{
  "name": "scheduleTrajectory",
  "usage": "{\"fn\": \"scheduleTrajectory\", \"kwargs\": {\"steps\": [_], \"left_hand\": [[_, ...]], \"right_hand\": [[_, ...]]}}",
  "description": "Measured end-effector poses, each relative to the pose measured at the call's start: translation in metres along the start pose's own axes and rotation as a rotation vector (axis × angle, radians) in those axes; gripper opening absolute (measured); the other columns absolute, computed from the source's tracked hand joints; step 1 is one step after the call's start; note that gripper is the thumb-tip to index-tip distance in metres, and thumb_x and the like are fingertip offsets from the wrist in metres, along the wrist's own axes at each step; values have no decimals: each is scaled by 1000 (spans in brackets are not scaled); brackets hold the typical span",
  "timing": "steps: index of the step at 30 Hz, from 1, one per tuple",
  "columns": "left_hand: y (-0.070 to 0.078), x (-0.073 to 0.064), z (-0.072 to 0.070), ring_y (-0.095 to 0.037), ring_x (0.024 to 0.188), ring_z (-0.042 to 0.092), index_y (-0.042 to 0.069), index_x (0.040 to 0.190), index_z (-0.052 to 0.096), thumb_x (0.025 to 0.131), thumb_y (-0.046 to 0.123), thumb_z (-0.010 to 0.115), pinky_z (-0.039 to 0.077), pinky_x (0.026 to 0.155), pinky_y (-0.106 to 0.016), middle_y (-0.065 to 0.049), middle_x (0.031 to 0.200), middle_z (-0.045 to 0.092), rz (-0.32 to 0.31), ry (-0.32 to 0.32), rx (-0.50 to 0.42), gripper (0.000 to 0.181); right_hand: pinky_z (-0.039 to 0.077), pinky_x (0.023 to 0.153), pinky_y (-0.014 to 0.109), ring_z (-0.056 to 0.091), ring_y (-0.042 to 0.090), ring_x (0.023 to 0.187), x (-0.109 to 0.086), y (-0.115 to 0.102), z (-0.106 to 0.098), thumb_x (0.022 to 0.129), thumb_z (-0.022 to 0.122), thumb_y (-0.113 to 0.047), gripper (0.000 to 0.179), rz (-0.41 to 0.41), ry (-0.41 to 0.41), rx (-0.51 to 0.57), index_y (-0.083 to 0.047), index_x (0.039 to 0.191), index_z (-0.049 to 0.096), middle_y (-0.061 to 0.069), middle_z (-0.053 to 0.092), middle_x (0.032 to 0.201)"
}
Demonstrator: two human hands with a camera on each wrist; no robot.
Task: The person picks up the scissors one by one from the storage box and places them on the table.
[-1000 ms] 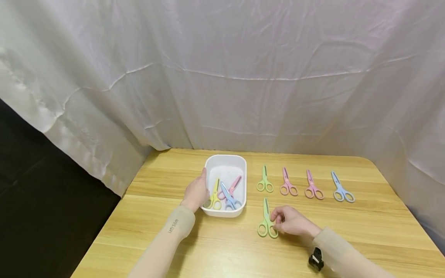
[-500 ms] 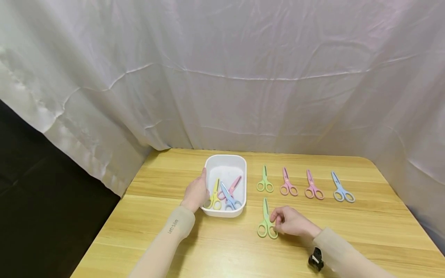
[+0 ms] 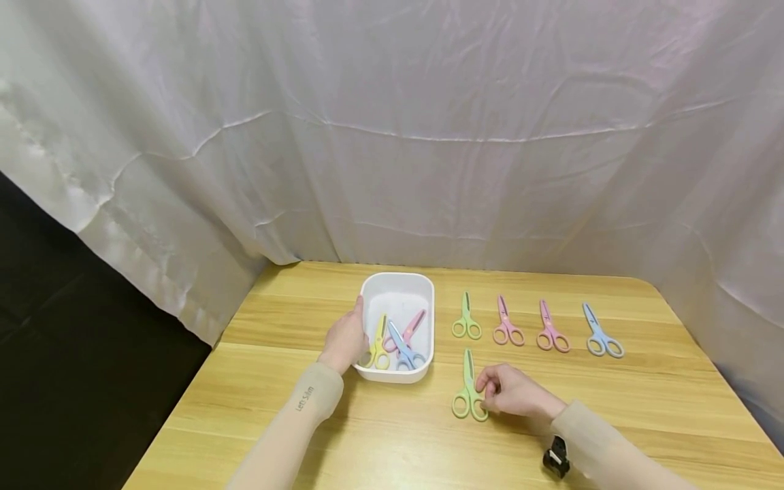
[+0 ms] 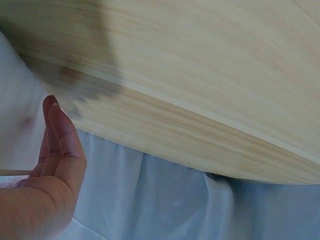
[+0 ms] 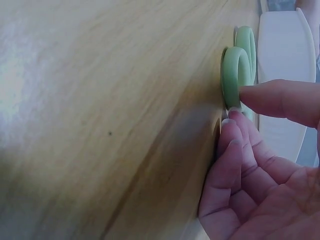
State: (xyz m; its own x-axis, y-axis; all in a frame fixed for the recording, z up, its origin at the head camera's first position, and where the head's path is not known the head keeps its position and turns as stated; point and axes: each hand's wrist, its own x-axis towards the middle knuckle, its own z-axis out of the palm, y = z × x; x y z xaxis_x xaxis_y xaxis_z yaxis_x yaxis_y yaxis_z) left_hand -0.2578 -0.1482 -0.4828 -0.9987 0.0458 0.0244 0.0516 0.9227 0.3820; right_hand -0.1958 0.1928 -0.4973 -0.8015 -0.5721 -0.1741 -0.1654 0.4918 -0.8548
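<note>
Pinching the nearer green scissors (image 3: 469,389) by a handle, well in from the far edge of the desk (image 3: 398,435), is the right hand (image 3: 513,390). Fingers together, the left hand (image 3: 345,340) touches the white box (image 3: 392,377).

Getting creased, pale curtain (image 3: 392,136) right across the top, black patch (image 3: 61,354) lower left, wood-grain tabletop (image 3: 392,439) along the bottom!

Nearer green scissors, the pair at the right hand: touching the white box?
Apart. The head view shows a strip of wooden tabletop between the nearer green scissors and the white box.
</note>
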Motion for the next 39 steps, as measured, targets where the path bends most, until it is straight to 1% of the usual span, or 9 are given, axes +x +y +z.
{"fn": "scheduleTrajectory", "kwargs": {"steps": [6, 10, 17, 19, 22, 26, 31, 36, 39], "left_hand": [[-1, 0, 1, -31, 102, 68, 1, 160, 18, 84, 0, 67, 58, 95, -45, -20, 135, 64, 1, 0, 0, 91], [-1, 1, 1, -31, 101, 68, 1, 160, 17, 83, 0, 68, 58, 95, -45, -20, 137, 62, 1, -4, 1, 92], [0, 2, 1, -29, 92, 67, 0, 160, 17, 82, -2, 67, 59, 91, -44, -21, 130, 66, 3, -10, 1, 93], [0, 1, 1, -29, 93, 67, 0, 160, 17, 82, -2, 67, 59, 92, -44, -22, 130, 66, 3, -10, 7, 93], [0, 1, 1, -31, 98, 68, 0, 160, 18, 82, -1, 67, 58, 94, -46, -23, 131, 65, 3, -6, 10, 92], [0, 1, 0, -34, 103, 68, 0, 160, 18, 82, 0, 68, 58, 96, -47, -23, 134, 64, 4, -3, 10, 92], [0, 0, -1, -35, 106, 68, 0, 160, 18, 82, -1, 68, 57, 98, -47, -23, 135, 63, 4, -2, 2, 93], [0, 0, 0, -36, 111, 67, -1, 160, 18, 82, 0, 68, 56, 101, -48, -24, 137, 61, 4, -2, -2, 92], [1, 0, 0, -35, 110, 67, 1, 160, 17, 83, -1, 68, 55, 101, -47, -23, 139, 61, -5, -6, -4, 93]], "right_hand": [[43, 57, 15, 48, 3, 64, -1, 0, 0, 81, 70, 0, 21, 8, 4, 9, 7, 98, 60, -3, 50, 74], [43, 56, 14, 49, 4, 64, -1, 1, 0, 83, 67, 0, 21, 20, 20, 20, 8, 101, 60, -2, 51, 74], [48, 55, 19, 53, 9, 66, -4, 2, 1, 85, 60, 0, 25, 36, 70, 91, 11, 107, 58, 2, 56, 80], [49, 55, 20, 53, 10, 66, -5, 1, 1, 87, 60, -1, 26, 40, 77, 110, 12, 110, 57, 4, 57, 82], [52, 58, 21, 56, 12, 70, -4, -2, 1, 88, 60, -3, 29, 43, 104, 104, 12, 113, 57, 8, 59, 86], [54, 64, 22, 57, 14, 77, -4, -13, 3, 89, 60, -6, 33, 23, 152, 77, 12, 116, 57, 11, 61, 91], [51, 69, 19, 55, 10, 78, -1, -34, 11, 89, 60, -8, 32, -18, 189, 64, 9, 117, 59, 9, 61, 93], [51, 71, 19, 57, 12, 80, 6, -52, 17, 90, 60, -9, 31, -21, 230, 86, 5, 117, 60, 12, 64, 98], [55, 72, 23, 60, 15, 82, 11, -62, 20, 90, 61, -10, 31, -18, 244, 126, 4, 118, 60, 15, 65, 101]]}}
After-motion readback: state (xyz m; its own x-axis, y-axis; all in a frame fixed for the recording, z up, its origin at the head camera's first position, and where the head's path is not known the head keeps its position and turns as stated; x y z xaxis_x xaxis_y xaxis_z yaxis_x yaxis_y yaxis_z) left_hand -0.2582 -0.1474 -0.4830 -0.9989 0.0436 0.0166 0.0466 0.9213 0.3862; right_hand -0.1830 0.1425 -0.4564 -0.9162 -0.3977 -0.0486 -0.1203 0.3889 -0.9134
